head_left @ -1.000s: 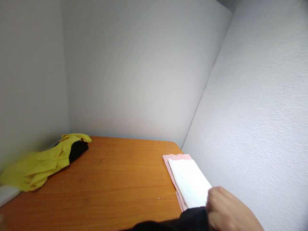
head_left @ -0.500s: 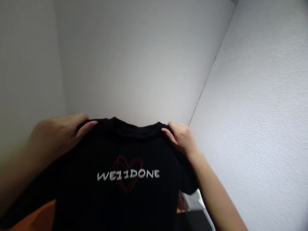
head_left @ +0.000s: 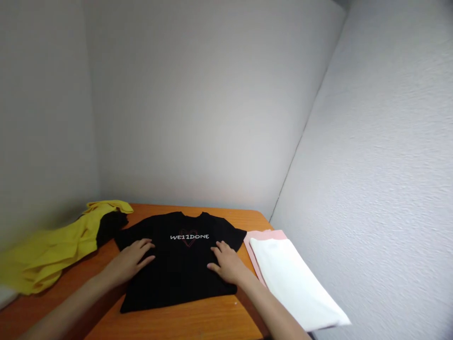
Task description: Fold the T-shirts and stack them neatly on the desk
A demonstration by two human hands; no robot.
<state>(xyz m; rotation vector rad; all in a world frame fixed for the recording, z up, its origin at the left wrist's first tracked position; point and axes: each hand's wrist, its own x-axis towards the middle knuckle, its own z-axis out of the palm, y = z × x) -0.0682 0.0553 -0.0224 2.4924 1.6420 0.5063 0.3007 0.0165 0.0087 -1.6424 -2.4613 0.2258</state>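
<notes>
A black T-shirt [head_left: 170, 278] lies spread flat, its collar toward the back wall. White lettering reading "WE11DONE" runs over a thin red heart on its chest. My left hand [head_left: 136, 256] rests on the shirt's left side below the sleeve, fingers stretched out and apart. On the opposite side, my right hand [head_left: 226, 262] lies on the fabric with its fingers spread. Neither hand grips the cloth. Under the shirt is an orange-brown wooden table [head_left: 184, 323].
A crumpled yellow garment [head_left: 67, 245] lies on the left, with a dark cloth [head_left: 111, 226] beside it. On the right, a folded white cloth [head_left: 293, 283] lies over a pink one [head_left: 271, 234]. Pale walls [head_left: 198, 118] rise behind the table and on both sides.
The black T-shirt, earlier held up by its shoulders in both hands, has come down flat on the table. Both hands have let go of it and lie open on it.
</notes>
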